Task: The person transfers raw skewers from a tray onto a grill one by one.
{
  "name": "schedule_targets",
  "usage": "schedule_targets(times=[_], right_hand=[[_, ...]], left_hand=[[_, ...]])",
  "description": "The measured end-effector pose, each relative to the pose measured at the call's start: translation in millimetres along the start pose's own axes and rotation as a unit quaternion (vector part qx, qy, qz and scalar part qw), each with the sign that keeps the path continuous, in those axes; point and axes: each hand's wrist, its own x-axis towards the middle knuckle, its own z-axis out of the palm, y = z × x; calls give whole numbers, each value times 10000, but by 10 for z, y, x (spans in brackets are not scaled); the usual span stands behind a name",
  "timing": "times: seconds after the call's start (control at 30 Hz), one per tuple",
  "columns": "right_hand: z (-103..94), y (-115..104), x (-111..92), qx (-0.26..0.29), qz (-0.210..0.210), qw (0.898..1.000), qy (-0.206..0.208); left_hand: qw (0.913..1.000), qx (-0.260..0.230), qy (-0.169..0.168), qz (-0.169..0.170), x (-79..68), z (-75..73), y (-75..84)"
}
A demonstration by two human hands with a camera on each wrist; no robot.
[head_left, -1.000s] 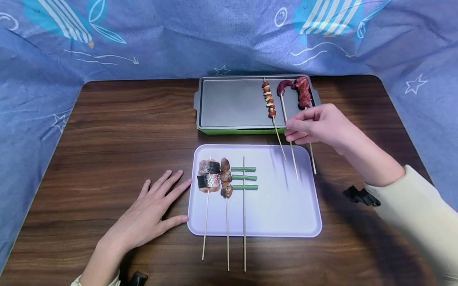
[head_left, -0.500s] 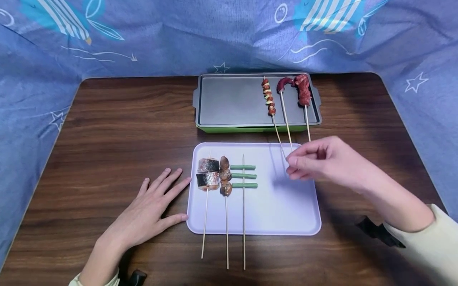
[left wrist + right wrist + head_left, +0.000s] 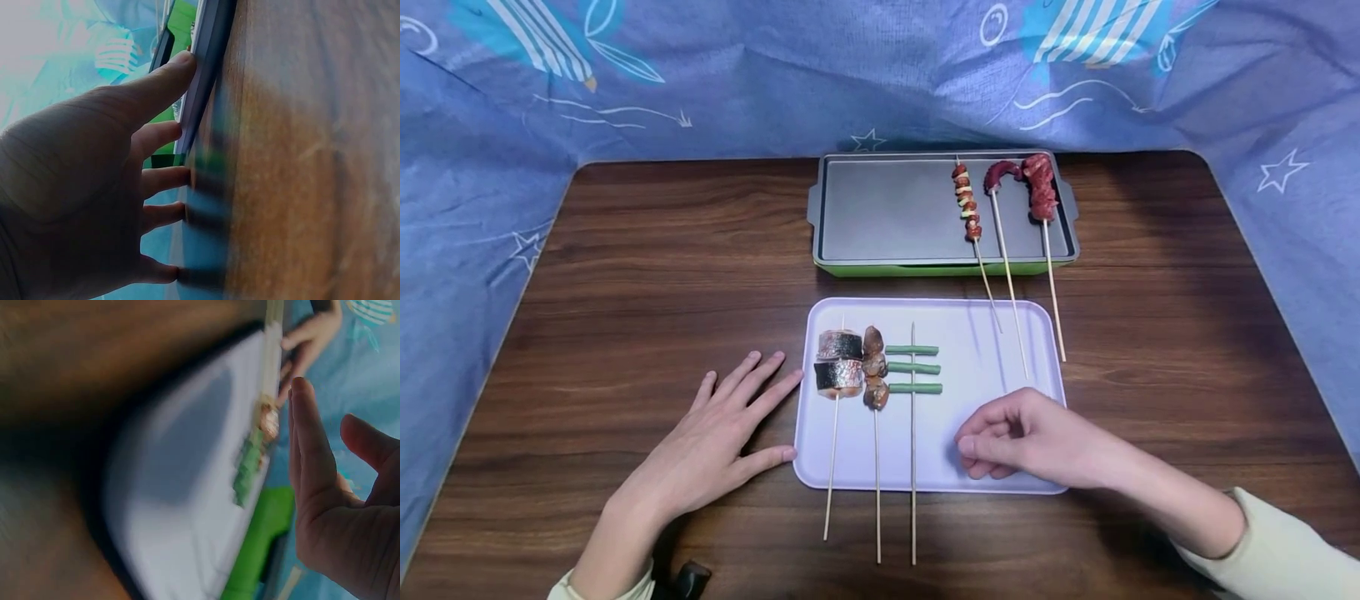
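Head view: one skewer of green pieces [image 3: 913, 368], on the lilac tray [image 3: 940, 446], stick overhanging the near rim; right hand [image 3: 1018, 437], empty, over the tray to its right; left hand [image 3: 703, 454], empty, fingers spread by the left rim; griddle [image 3: 887, 208] beyond, on the tabletop [image 3: 677, 258]. Likely hazard: a brushed stick end swivelling the skewer. Right wrist view alone: straight fingers, thumb clearly apart.

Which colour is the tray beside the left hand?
The tray is pale purple; the head view shows it best.

The tray [image 3: 853, 454] is lavender, the cloth [image 3: 880, 75] starry blue.
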Motion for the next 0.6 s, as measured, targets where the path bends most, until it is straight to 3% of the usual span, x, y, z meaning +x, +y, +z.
schedule_targets(times=[0.27,0.6], right_hand=[[137,197,126,340,217,9991,104],[186,273,294,1028,777,9915,181]], left_hand=[[10000,-17,-21,-7,2,7,-3],[10000,-30,-23,11,0,2,-3]])
